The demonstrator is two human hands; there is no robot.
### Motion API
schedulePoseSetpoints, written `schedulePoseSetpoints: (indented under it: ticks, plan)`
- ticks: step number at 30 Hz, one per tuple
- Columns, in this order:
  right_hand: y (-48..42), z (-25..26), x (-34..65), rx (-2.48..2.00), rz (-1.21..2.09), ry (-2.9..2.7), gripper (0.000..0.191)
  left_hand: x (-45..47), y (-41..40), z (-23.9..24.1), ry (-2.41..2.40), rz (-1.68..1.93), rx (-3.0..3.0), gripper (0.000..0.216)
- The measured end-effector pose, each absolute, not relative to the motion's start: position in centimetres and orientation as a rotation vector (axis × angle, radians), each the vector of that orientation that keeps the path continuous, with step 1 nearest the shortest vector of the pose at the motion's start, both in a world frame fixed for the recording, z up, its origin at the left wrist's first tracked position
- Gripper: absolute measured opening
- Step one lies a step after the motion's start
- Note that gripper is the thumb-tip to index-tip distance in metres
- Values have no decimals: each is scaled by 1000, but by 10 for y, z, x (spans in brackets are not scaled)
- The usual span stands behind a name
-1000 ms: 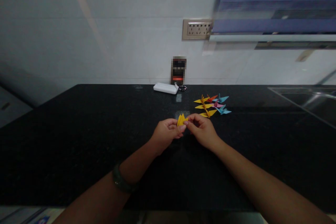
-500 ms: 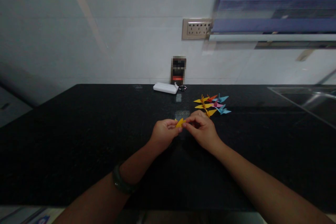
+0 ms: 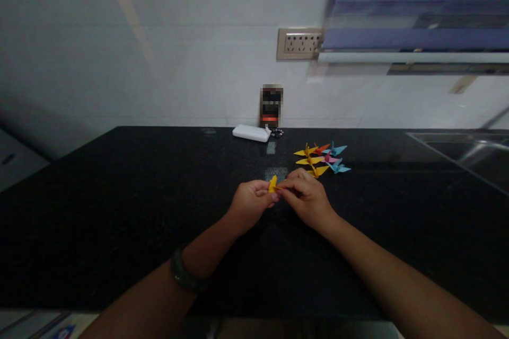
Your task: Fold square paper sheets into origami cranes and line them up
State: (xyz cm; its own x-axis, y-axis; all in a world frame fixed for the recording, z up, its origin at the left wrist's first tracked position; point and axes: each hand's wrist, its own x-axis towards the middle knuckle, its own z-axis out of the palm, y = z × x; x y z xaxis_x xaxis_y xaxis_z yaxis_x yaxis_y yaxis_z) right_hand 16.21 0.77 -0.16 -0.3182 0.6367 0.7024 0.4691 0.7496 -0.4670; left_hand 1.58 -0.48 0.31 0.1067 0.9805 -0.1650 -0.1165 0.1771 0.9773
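Note:
Both of my hands meet over the middle of a black stone counter [image 3: 119, 212]. My left hand [image 3: 251, 204] and my right hand [image 3: 305, 197] pinch a small folded yellow paper piece [image 3: 272, 185] between their fingertips, a little above the counter. Just beyond my right hand lies a cluster of finished paper cranes [image 3: 322, 159] in yellow, red, pink and blue. A dark band sits on my left wrist [image 3: 182, 274].
A white flat box [image 3: 252, 133] lies at the back of the counter by the tiled wall, with a small dark object [image 3: 271, 106] standing behind it. A wall socket [image 3: 299, 44] is above. A steel sink [image 3: 465, 153] is at the right.
The yellow paper looked wider and fanned a second ago; now it shows narrower between my fingertips. My right fingers have shifted closer over it. Both hands stay in place.

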Motion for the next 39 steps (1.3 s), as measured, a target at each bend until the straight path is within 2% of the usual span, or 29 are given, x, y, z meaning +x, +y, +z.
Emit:
schedulePoseSetpoints:
  ticks: [6, 15, 18, 22, 25, 32, 35, 39]
  plan:
    - [5, -3, 167, -713, 118, -2140, 16, 13, -5, 3, 1062, 1088, 925, 13]
    - [9, -4, 172, -741, 178, -2276, 22, 5, -2, 1, 927, 1030, 825, 10]
    - [7, -2, 171, -739, 193, -2262, 23, 4, -2, 0, 944, 1053, 850, 15]
    - [3, -2, 165, -731, 430, -2129, 20, 4, -1, -4, 930, 1051, 941, 28]
    - [4, -8, 159, -965, 690, -1782, 9, 5, -2, -4, 909, 1070, 953, 31]
    - [8, -6, 154, -1084, 1200, -1500, 30, 8, -3, -2, 917, 1106, 1084, 32]
    - [8, -3, 154, -1084, 1257, -1493, 26, 8, -2, -3, 927, 1119, 1135, 32]
    - [8, -4, 156, -1096, 1150, -1587, 17, 7, -1, -5, 949, 1114, 1182, 31]
